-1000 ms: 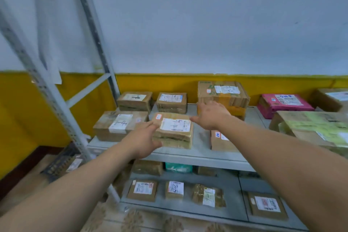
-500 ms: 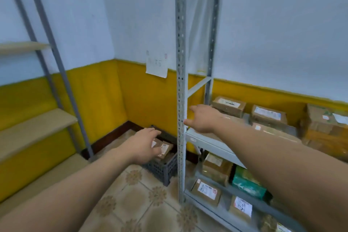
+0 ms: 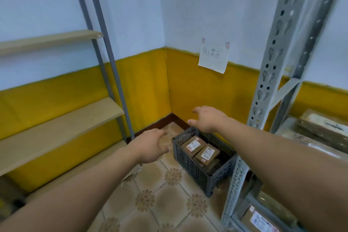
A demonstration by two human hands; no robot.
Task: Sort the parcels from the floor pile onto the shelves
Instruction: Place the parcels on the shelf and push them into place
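Head view: a dark crate [image 3: 199, 173] stands on the tiled floor [image 3: 162, 199] near the corner, beside the grey rack post [image 3: 271, 73]. Wooden shelves [image 3: 56, 118] line the left wall, and a paper note [image 3: 213, 58] hangs above. Two parcels [image 3: 193, 145] lie flat on top in the crate, side by side, labels up, edges square with its walls. Left hand [image 3: 150, 147] and right hand [image 3: 209, 118] hover over it, fingers spread, empty. The right forearm crosses the crate's right rim.

Crate [image 3: 197, 169] on floor, just right of left hand [image 3: 148, 147] fingers [image 3: 163, 132], below right hand [image 3: 207, 118] fingers [image 3: 196, 109]. Two parcels [image 3: 193, 146] side by side in crate. Rack upright [image 3: 271, 73] right of right-hand fingers; shelved parcels [image 3: 323, 124] beyond it. Plank shelves [image 3: 56, 132] left of left-hand fingers. Wall note [image 3: 213, 58] above fingertips.
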